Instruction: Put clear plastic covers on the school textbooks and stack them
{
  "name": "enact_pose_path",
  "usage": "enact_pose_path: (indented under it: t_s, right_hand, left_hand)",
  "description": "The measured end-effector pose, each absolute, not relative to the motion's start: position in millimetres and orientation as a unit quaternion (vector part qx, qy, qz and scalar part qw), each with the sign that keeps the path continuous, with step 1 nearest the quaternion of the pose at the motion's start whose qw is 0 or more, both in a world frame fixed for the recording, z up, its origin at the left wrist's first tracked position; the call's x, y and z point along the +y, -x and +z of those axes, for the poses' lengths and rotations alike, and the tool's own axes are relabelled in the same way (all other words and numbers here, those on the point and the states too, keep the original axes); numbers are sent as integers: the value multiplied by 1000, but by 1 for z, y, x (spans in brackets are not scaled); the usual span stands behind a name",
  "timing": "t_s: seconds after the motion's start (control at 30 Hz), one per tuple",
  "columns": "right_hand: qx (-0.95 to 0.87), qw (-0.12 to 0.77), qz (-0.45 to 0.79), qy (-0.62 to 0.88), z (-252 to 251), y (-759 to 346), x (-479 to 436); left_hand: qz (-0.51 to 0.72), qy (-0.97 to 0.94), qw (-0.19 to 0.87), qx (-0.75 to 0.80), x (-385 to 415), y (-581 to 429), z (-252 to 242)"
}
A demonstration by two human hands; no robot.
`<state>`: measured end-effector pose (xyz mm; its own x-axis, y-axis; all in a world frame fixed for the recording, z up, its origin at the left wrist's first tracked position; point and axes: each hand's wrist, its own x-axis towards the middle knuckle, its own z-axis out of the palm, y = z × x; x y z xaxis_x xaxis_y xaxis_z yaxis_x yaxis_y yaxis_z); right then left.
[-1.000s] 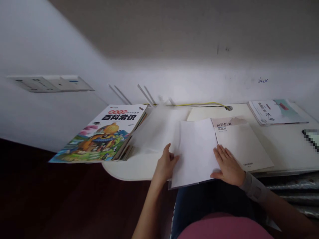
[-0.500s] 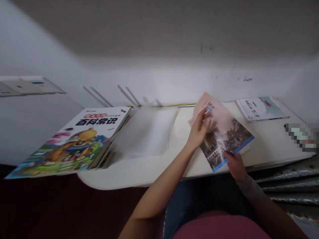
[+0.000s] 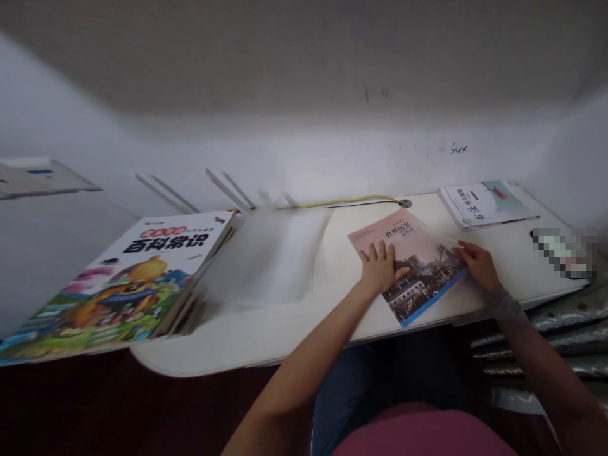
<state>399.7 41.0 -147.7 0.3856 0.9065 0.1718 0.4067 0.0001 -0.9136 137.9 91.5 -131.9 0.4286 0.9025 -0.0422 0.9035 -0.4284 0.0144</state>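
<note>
A booklet with a pink upper cover, a dark street photo and a blue lower edge [image 3: 420,282] lies on the white desk [image 3: 266,339]. My left hand [image 3: 379,269] rests flat on its left part, fingers spread. At the booklet's right edge my right hand [image 3: 479,263] is closed in a pinch on a clear plastic cover [image 3: 468,294]. This thin film reaches from the booklet towards my right wrist; its outline is faint. Left of the booklet, a pile of translucent plastic sheets [image 3: 270,256] lies on the desk, partly blurred.
A stack of books topped by a colourful picture book [image 3: 142,272] overhangs the desk's left end. Farther right are a white and green book [image 3: 487,204] and a pixelated object [image 3: 565,252]. A yellow cable [image 3: 351,200] runs along the wall. Shiny folded fabric hangs at the lower right.
The booklet has come down flat onto the desk. My left hand has flattened onto its cover, and my right hand has moved from its lower edge up to the film on the right.
</note>
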Motion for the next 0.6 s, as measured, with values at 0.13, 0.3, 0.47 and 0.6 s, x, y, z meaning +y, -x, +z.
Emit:
enact_pose_path:
  t_s: [0.13,0.3,0.47,0.6]
  right_hand:
    - [-628,257,42,734,-146,-407,41]
    - [-719,33,-88,688,-139,-407,67]
    - [-774,5,-85,627,-130,-406,115]
    - [-809,2,-77,582,-118,-392,149]
  left_hand:
    - [-28,-840,-6,541,77,-135,-112]
    - [23,-871,37,490,93,-125,-95]
    - [81,-897,24,434,142,-119,-105]
    - [57,-905,37,420,169,-121,-121]
